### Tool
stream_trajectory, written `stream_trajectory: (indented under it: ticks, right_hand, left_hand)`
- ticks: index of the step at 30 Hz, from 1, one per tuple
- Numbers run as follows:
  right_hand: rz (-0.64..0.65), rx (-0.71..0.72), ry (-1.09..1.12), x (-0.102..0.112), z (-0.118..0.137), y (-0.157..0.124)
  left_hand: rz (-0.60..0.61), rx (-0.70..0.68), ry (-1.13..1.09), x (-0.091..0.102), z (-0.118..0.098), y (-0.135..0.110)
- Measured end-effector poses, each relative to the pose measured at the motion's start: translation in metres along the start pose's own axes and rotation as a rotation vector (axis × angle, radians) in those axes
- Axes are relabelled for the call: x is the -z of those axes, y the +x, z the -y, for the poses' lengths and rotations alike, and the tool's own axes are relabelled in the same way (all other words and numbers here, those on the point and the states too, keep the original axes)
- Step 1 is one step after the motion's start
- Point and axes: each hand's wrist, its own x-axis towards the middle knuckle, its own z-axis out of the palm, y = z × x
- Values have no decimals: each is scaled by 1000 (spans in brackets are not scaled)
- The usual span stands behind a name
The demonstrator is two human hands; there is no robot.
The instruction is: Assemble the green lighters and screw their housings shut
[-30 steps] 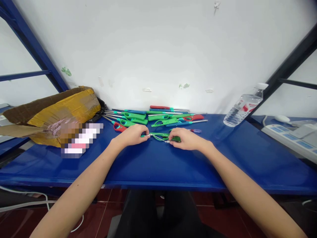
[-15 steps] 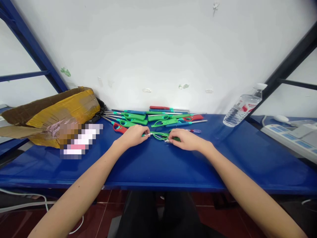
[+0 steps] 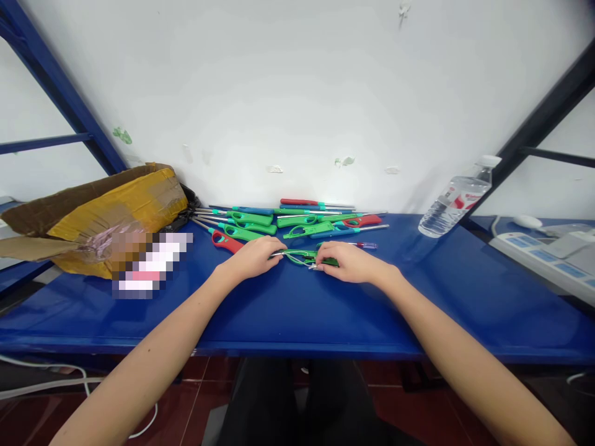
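Observation:
Between my hands lies a green long-necked gas lighter (image 3: pixel 304 253), its casing seemingly open, with thin wires showing at the middle. My left hand (image 3: pixel 253 256) is closed round the lighter's metal tube (image 3: pixel 279 253). With bent fingertips my right hand (image 3: pixel 346 260) pinches a small pale or metallic part (image 3: pixel 314 267) beside the green handle; the fingers partly cover both. Just behind the right hand is a screwdriver with a purple clear handle (image 3: pixel 369 246). A red-handled lighter (image 3: pixel 225 241) touches or lies close to the left hand.
Several green, blue and red lighters (image 3: pixel 253 218) are piled along the wall. A torn, taped cardboard box (image 3: pixel 125 198) stands left, near a blurred patch. On the right are a water bottle (image 3: pixel 458 198) and a white power strip (image 3: pixel 548 257). The blue table (image 3: pixel 297 316) ends before my legs.
My left hand has shifted slightly right and its fingers have moved along the metal tube. The small part in my right hand's fingers has turned a little.

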Motion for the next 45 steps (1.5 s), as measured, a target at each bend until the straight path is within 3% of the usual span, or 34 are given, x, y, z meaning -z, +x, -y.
stream_trajectory:
  ticks: [9,17,26,33,39,45]
  right_hand:
    - [4,-12,-4,0,1,-1]
    - [-79,12,13,-5,-5,0]
    - [-174,-136,10,-13,1,5]
    - [-273,-185,-20,-24,-8,10]
    - [-297,-260,-57,-20,-13,10]
    - [-292,-244,-66,-21,-14,10]
  left_hand:
    - [45,1,-34,12,-4,-1]
    - [35,-15,-37,11,-1,-1]
    - [48,-12,-39,12,-4,-1]
    - [42,19,-72,7,2,-1]
    - [45,-42,-47,9,1,-1]
    - [39,-67,-47,8,0,-1]
